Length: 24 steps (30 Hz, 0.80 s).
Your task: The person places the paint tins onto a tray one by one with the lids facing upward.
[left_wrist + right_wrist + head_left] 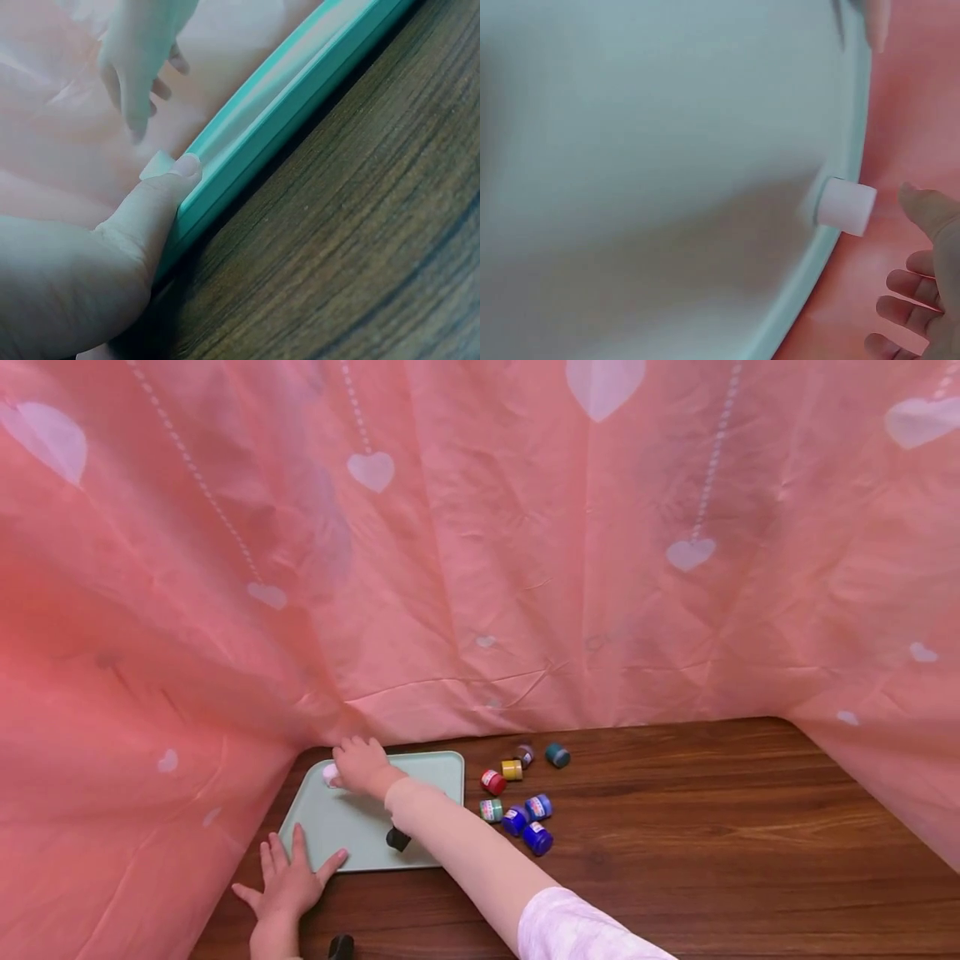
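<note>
A small white jar (330,775) stands at the far left corner of a pale green tray (352,827). My right hand (363,767) is right beside it, reaching across the tray. In the right wrist view a gap shows between the thumb of the right hand (941,270) and the white jar (846,206), and its fingers are loosely bent around nothing. My left hand (288,885) lies spread at the tray's near left corner. Its thumb (161,191) rests on the tray's rim (247,139) in the left wrist view.
Several small paint jars lie right of the tray, among them a red jar (492,782), a yellow jar (512,769), a teal jar (557,755), a green jar (491,811) and a blue jar (537,838). A pink curtain (525,610) encloses the wooden table (712,835) behind and at both sides.
</note>
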{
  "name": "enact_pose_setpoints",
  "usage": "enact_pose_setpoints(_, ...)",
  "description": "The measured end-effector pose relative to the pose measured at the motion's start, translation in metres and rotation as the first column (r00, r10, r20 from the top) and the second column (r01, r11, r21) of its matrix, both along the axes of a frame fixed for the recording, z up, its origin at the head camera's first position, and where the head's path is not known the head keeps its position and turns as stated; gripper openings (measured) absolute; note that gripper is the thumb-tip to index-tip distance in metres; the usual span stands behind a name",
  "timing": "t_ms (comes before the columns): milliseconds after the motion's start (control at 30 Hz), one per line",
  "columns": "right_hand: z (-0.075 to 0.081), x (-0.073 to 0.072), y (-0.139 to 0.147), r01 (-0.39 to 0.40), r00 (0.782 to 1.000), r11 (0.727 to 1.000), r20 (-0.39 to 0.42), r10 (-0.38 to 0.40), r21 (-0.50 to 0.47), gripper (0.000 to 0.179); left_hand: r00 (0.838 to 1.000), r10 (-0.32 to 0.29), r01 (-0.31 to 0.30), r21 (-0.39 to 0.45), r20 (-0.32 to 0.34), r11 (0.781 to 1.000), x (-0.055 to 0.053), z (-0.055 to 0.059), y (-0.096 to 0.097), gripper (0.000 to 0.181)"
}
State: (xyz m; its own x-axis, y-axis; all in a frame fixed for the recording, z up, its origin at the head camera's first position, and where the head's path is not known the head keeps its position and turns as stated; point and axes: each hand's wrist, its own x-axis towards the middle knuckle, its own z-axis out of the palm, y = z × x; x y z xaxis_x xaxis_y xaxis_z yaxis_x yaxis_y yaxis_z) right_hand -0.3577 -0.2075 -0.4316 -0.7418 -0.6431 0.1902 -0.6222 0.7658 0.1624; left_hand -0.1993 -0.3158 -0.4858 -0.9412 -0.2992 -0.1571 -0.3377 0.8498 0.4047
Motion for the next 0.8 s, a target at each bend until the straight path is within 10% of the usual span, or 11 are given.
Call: enact_pose_setpoints(800,0.078,0.018,0.085,-0.266,0.954,0.961,-0.163,0.251,-0.076,0.057,1.000,-0.011,0.011,0.013,0.003,1.000,-0.009,0.005,0.002,0.122)
